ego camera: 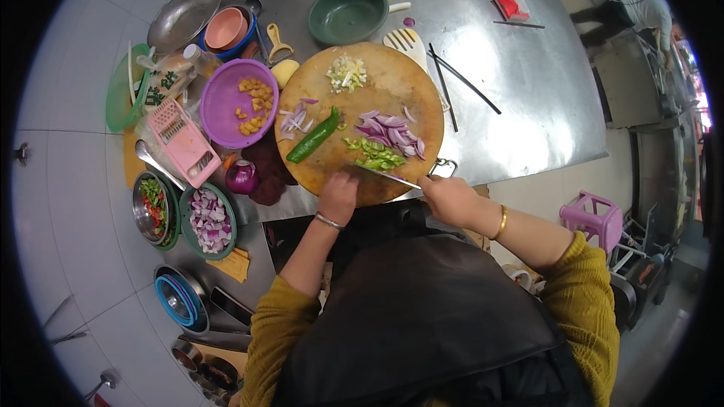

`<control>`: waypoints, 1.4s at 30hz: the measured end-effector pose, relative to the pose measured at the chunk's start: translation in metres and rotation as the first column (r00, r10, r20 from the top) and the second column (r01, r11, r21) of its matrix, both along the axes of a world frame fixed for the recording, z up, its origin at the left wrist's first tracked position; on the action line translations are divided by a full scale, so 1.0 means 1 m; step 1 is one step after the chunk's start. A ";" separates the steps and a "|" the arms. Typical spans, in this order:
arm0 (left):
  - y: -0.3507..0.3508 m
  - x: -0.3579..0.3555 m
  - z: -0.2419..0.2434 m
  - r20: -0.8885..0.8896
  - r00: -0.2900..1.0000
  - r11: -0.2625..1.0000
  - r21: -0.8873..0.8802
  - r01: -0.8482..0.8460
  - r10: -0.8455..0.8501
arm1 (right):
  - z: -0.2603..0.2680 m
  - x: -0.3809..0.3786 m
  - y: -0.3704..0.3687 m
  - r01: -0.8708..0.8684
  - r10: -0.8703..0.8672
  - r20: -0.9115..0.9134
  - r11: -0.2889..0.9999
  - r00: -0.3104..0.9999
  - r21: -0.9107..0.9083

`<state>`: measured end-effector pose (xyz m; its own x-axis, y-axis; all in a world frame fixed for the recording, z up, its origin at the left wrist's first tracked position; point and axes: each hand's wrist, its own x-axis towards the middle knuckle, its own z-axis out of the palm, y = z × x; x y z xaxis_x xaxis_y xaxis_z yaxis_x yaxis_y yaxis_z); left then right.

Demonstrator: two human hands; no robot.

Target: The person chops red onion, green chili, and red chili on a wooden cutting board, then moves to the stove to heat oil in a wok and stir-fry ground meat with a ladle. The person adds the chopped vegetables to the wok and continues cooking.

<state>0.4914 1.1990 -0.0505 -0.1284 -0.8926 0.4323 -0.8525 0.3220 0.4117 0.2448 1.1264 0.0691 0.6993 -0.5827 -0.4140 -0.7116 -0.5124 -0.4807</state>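
Note:
On the round wooden chopping board (317, 76), my right hand (449, 199) is closed on the handle of a kitchen knife (390, 175), its blade beside chopped green pepper (376, 154). My left hand (338, 195) rests at the board's near edge, left of the blade; its fingers are curled, and whether they hold anything is hidden. A whole green chili pepper (314, 135) lies left of the chopped pieces. Sliced red onion (396, 131) is just beyond them, with more onion slices (295, 118) at the board's left. Chopped white-green pieces (347, 73) form a pile at the far side.
Left of the board are a purple basket (212, 104) with diced pieces, a pink grater (189, 147), a whole red onion (241, 177) and a bowl of diced onion (210, 220). Beyond stands a green bowl (348, 14). Black chopsticks (466, 87) lie right. Another person (645, 5) is at far right.

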 end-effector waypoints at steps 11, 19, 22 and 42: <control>-0.018 0.050 0.035 0.159 0.967 0.923 0.302 -0.239 0.199 | -0.033 0.015 -0.007 0.130 -0.188 0.208 0.956 0.960 0.264; -0.003 0.018 0.045 0.010 0.999 0.955 0.296 -0.035 0.034 | -0.028 -0.026 -0.020 0.292 -0.356 0.200 0.912 0.913 0.289; -0.014 0.032 0.053 0.313 0.945 0.975 0.222 0.019 -0.090 | -0.023 -0.029 -0.011 0.362 -0.517 0.122 0.730 0.847 0.581; -0.010 0.025 0.019 -0.010 0.982 0.966 0.181 -0.183 0.188 | -0.061 0.016 -0.007 0.231 -0.633 0.066 0.375 0.771 0.898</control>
<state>0.5166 1.1885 -0.0320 0.0558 -0.9626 0.2650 -0.8784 0.0788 0.4714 0.2606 1.1190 0.0082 0.6505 -0.3808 -0.6572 -0.3818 0.5840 -0.7163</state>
